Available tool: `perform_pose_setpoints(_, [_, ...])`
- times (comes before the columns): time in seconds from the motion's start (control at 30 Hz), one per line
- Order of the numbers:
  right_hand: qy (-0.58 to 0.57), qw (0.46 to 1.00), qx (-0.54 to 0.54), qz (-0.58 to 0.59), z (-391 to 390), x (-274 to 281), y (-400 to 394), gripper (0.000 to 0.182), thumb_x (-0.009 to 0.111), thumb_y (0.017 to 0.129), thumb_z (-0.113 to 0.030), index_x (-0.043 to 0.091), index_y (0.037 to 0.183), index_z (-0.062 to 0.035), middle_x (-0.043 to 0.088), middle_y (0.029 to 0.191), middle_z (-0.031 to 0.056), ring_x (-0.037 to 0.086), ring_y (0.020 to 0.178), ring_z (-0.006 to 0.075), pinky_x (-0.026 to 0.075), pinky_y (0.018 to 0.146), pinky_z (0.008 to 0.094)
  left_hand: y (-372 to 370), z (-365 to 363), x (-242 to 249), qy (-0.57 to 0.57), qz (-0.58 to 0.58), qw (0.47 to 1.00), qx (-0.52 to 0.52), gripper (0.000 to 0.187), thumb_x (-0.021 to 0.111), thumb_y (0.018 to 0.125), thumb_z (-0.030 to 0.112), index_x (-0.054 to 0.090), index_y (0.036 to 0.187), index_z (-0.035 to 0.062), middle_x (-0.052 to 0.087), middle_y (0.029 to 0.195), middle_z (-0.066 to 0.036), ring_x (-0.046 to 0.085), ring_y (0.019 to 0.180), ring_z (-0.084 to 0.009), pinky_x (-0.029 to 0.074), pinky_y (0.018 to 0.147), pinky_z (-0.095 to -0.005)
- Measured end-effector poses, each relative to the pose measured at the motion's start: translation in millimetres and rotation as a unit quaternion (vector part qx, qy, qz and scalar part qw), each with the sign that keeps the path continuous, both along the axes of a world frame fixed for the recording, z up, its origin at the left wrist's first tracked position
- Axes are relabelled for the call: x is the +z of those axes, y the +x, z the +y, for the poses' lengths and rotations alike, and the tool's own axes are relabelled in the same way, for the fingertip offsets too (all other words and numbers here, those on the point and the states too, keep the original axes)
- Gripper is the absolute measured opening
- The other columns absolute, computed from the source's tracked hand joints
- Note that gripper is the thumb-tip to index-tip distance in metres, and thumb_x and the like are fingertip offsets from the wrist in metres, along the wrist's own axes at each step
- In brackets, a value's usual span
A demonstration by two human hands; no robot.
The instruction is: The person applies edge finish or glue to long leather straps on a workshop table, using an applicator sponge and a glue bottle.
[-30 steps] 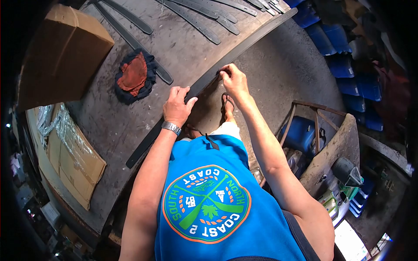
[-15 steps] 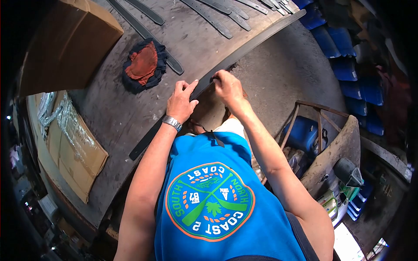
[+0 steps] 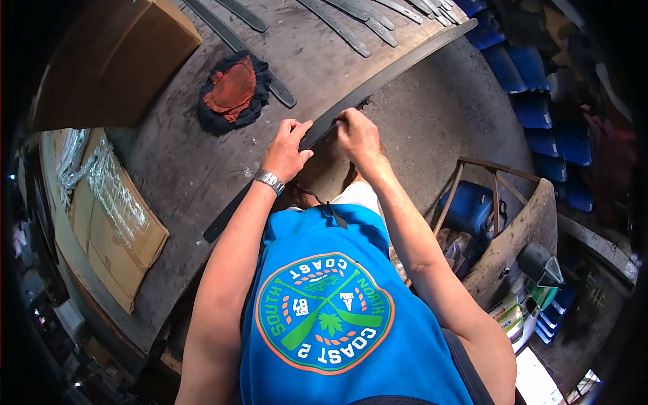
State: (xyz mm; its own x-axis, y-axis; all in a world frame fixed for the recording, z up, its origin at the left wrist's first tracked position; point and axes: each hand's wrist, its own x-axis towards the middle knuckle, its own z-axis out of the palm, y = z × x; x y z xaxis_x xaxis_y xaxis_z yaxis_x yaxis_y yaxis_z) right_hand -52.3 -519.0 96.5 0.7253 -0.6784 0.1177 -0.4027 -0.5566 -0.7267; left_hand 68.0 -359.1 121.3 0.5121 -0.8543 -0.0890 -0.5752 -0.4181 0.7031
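A long black strap [image 3: 386, 80] runs along the front edge of the worktable. My left hand [image 3: 287, 150], with a metal watch at the wrist, rests on the strap, thumb and fingers apart. Just right of it, my right hand [image 3: 358, 137] is closed at the strap's near edge; whatever its fingertips pinch is too small to make out. Beyond my left hand lies a crumpled dark cloth with a red-brown centre [image 3: 233, 88], partly over another dark strap [image 3: 281, 90].
More straps [image 3: 342, 32] lie at the table's far side. A cardboard box [image 3: 115, 67] and flattened cardboard with clear plastic [image 3: 138, 246] are at left. Blue containers [image 3: 533, 110] line the right, above a wooden-framed stand [image 3: 496, 165] and a dark cup [image 3: 538, 264].
My right hand has shifted slightly right along the strap, still closed. The cloth, box and straps on the table appear slightly displaced to the right and up in the view.
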Motion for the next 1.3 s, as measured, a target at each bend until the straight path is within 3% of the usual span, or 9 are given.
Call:
perform_pose_setpoints(0.1, [-0.003, 0.997, 0.078, 0.016, 22, 6, 0, 0.012, 0.063, 0.083, -0.009, 0.061, 0.094, -0.0035, 0.065, 0.089, 0.0189, 0.064, 0.09, 0.0389, 0.051, 0.079, 0.0474, 2, 2, -3, -0.013, 0.014, 1.0, -0.008, 0.063, 0.08, 0.071, 0.008, 0.058, 0.131, 0.0103, 0.051, 0.121, -0.015, 0.056, 0.111, -0.0349, 0.049, 0.094, -0.04])
perform_pose_setpoints(0.3, [0.002, 0.997, -0.081, 0.015, -20, 6, 5, 0.013, 0.064, 0.086, -0.014, 0.062, 0.093, -0.0041, 0.067, 0.089, 0.0184, 0.066, 0.086, 0.0385, 0.052, 0.075, 0.0459, 4, 45, 10, 0.033, -0.037, 0.999, 0.017, 0.06, 0.081, 0.072, 0.013, 0.059, 0.127, 0.0136, 0.052, 0.124, -0.012, 0.06, 0.109, -0.0348, 0.052, 0.087, -0.0431])
perform_pose_setpoints(0.47, [-0.024, 0.999, 0.025, 0.01, 13, -1, 2, 0.013, 0.063, 0.085, -0.011, 0.061, 0.094, -0.0031, 0.066, 0.092, 0.019, 0.065, 0.089, 0.0394, 0.052, 0.077, 0.0473, 0, 97, 20, 0.083, -0.042, 0.993, 0.067, 0.057, 0.082, 0.072, 0.013, 0.057, 0.123, 0.0135, 0.052, 0.124, -0.013, 0.059, 0.109, -0.0362, 0.053, 0.088, -0.0442])
perform_pose_setpoints(0.6, [0.026, 0.999, -0.023, 0.013, 24, 3, 4, 0.013, 0.063, 0.084, -0.01, 0.06, 0.094, -0.0026, 0.065, 0.09, 0.0189, 0.064, 0.089, 0.0389, 0.052, 0.078, 0.0479, 0, 123, 10, 0.059, -0.054, 0.994, 0.071, 0.053, 0.082, 0.072, 0.013, 0.059, 0.12, 0.0127, 0.053, 0.123, -0.013, 0.06, 0.108, -0.0361, 0.053, 0.087, -0.0434])
perform_pose_setpoints(0.73, [-0.038, 0.996, 0.083, -0.016, 67, 5, 9, 0.012, 0.064, 0.082, -0.009, 0.06, 0.091, -0.0033, 0.064, 0.087, 0.0179, 0.063, 0.087, 0.0389, 0.051, 0.077, 0.0482, 0, 126, 7, 0.033, -0.045, 0.996, 0.075, 0.046, 0.08, 0.075, 0.015, 0.061, 0.117, 0.0106, 0.055, 0.119, -0.015, 0.059, 0.108, -0.0361, 0.052, 0.088, -0.0423])
perform_pose_setpoints(0.83, [-0.013, 0.991, 0.132, -0.02, 89, 5, 11, 0.012, 0.065, 0.082, -0.009, 0.06, 0.091, -0.0032, 0.063, 0.087, 0.0182, 0.063, 0.087, 0.039, 0.051, 0.077, 0.0481, 0, 126, 5, 0.015, -0.034, 0.996, 0.078, 0.044, 0.079, 0.076, 0.016, 0.062, 0.116, 0.0094, 0.057, 0.118, -0.015, 0.059, 0.107, -0.0362, 0.051, 0.088, -0.0417])
perform_pose_setpoints(0.93, [-0.013, 0.998, 0.057, -0.002, 76, 4, 10, 0.013, 0.065, 0.082, -0.01, 0.06, 0.092, -0.0033, 0.064, 0.088, 0.0187, 0.063, 0.088, 0.0391, 0.051, 0.076, 0.0478, -3, 128, 5, 0.009, -0.04, 0.995, 0.087, 0.045, 0.08, 0.075, 0.016, 0.063, 0.116, 0.0095, 0.057, 0.117, -0.015, 0.059, 0.106, -0.0358, 0.051, 0.088, -0.0414])
perform_pose_setpoints(1.17, [-0.028, 0.983, 0.18, 0.006, 136, 2, 16, 0.007, 0.061, 0.082, -0.007, 0.059, 0.087, -0.0051, 0.063, 0.084, 0.0168, 0.063, 0.084, 0.037, 0.052, 0.072, 0.047, -3, 157, 17, 0.04, -0.077, 0.991, 0.099, 0.051, 0.082, 0.073, 0.017, 0.06, 0.119, 0.012, 0.057, 0.118, -0.01, 0.061, 0.106, -0.034, 0.053, 0.085, -0.0428])
perform_pose_setpoints(1.3, [-0.02, 0.993, 0.115, -0.001, 112, 10, 13, 0.007, 0.062, 0.083, -0.009, 0.059, 0.088, -0.0038, 0.063, 0.085, 0.0183, 0.063, 0.085, 0.0394, 0.051, 0.077, 0.0495, -4, 201, 11, 0.071, -0.059, 0.987, 0.133, 0.05, 0.082, 0.073, 0.018, 0.061, 0.118, 0.012, 0.058, 0.116, -0.01, 0.061, 0.104, -0.0334, 0.053, 0.084, -0.0433])
